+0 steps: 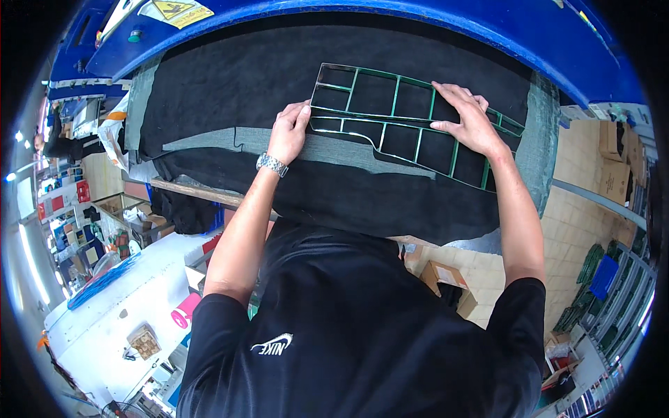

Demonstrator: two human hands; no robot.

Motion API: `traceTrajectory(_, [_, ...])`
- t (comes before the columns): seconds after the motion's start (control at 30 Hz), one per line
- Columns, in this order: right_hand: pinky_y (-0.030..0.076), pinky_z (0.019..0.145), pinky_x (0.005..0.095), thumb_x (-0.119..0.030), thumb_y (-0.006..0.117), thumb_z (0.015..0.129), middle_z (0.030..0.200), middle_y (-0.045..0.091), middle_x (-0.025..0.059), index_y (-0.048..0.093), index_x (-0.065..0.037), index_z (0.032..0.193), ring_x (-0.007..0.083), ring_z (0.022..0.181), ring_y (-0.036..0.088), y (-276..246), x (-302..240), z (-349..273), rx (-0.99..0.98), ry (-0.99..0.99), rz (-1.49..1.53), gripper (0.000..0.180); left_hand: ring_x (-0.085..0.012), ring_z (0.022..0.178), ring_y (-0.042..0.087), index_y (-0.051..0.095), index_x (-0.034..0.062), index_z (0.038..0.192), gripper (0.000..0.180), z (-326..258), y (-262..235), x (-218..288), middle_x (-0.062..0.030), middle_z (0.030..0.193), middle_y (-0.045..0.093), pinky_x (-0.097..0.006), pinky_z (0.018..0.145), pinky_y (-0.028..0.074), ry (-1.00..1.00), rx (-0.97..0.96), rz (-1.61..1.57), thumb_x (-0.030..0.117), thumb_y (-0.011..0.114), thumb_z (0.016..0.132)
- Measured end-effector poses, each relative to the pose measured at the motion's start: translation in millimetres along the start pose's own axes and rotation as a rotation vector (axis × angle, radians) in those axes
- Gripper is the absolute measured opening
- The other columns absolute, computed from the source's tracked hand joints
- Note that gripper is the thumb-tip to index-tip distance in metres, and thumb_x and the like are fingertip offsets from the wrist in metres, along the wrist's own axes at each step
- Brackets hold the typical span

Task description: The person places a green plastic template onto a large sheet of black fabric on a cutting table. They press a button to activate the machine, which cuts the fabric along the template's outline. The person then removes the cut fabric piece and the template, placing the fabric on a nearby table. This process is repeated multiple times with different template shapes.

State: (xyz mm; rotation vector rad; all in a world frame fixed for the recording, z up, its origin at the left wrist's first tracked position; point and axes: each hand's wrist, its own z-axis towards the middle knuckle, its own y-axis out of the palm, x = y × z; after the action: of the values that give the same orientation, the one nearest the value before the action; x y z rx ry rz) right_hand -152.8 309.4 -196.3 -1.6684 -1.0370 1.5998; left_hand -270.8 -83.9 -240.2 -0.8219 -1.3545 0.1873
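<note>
Two long green metal cutting dies with cross braces lie side by side on black sheet material [223,90]. My right hand [468,118] spans the far cutting die [396,96], thumb on its near edge and fingers over its far edge. At the left end, where the dies meet, my left hand [288,132] is closed with thumb and fingertips against the metal. The near cutting die [418,144] has a curved front edge. Beside it, a long grey-green gap [279,144] in the black sheet shows the surface below. My right palm hides part of the far die.
A blue machine beam [334,8] arches across the far side. The bed's green-grey edge [542,150] shows at right. A wooden rail [198,191] runs along the near left. A white table [111,327] stands lower left, an open cardboard box [446,275] on the floor, racks [617,292] at right.
</note>
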Motion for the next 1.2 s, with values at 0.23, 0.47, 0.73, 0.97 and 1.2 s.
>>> traceTrajectory(0.23, [0.024, 0.117, 0.0481, -0.032, 0.081, 0.085, 0.152, 0.051, 0.0101, 0.046, -0.019, 0.157, 0.0274, 0.142, 0.044, 7.3, 1.4, 0.3, -0.021, -0.008, -0.049, 0.081, -0.0321, 0.119, 0.06, 0.074, 0.0048, 0.122, 0.031, -8.1, 1.5, -10.0, -0.0121, 0.128, 0.07, -0.04, 0.105, 0.046, 0.012, 0.01, 0.058, 0.026, 0.057, 0.106])
traceTrajectory(0.47, [0.024, 0.117, 0.0484, -0.036, 0.074, 0.093, 0.155, 0.049, 0.0102, 0.049, -0.016, 0.154, 0.0269, 0.144, 0.042, 6.0, 23.5, -7.5, 0.05, -0.087, -0.047, 0.069, -0.0336, 0.122, 0.06, 0.072, -0.0011, 0.118, 0.033, -5.4, 0.9, -13.0, -0.0164, 0.13, 0.068, -0.041, 0.105, 0.046, 0.046, -0.03, 0.107, 0.026, 0.058, 0.106])
traceTrajectory(0.73, [0.049, 0.105, 0.0378, -0.024, 0.064, 0.102, 0.127, 0.07, 0.015, 0.071, -0.005, 0.127, 0.0305, 0.122, 0.065, -27.2, 133.9, -107.0, 0.564, 0.476, 0.288, 0.033, -0.0251, 0.126, 0.057, 0.069, -0.006, 0.124, 0.033, -12.6, 0.6, -21.8, -0.0132, 0.138, 0.057, -0.034, 0.109, 0.044, 0.078, -0.054, 0.085, 0.02, 0.055, 0.108])
traceTrajectory(0.97, [0.048, 0.106, 0.0365, -0.016, 0.066, 0.1, 0.128, 0.069, 0.0126, 0.07, -0.004, 0.129, 0.0286, 0.123, 0.064, -20.3, 126.9, -118.4, 0.505, 0.385, 0.275, 0.032, -0.0241, 0.128, 0.056, 0.069, -0.006, 0.123, 0.034, -10.9, -0.5, -24.4, -0.0125, 0.14, 0.056, -0.034, 0.109, 0.043, 0.022, -0.075, 0.017, 0.022, 0.057, 0.108])
traceTrajectory(1.2, [0.046, 0.107, 0.0357, -0.017, 0.068, 0.099, 0.127, 0.07, 0.0122, 0.069, -0.004, 0.13, 0.0272, 0.123, 0.065, -17.3, 125.2, -122.2, 0.53, 0.374, 0.288, 0.033, -0.023, 0.127, 0.056, 0.071, -0.0049, 0.12, 0.035, -8.7, 1.6, -21.2, -0.0117, 0.139, 0.058, -0.033, 0.106, 0.044, 0.038, -0.035, -0.016, 0.024, 0.057, 0.107])
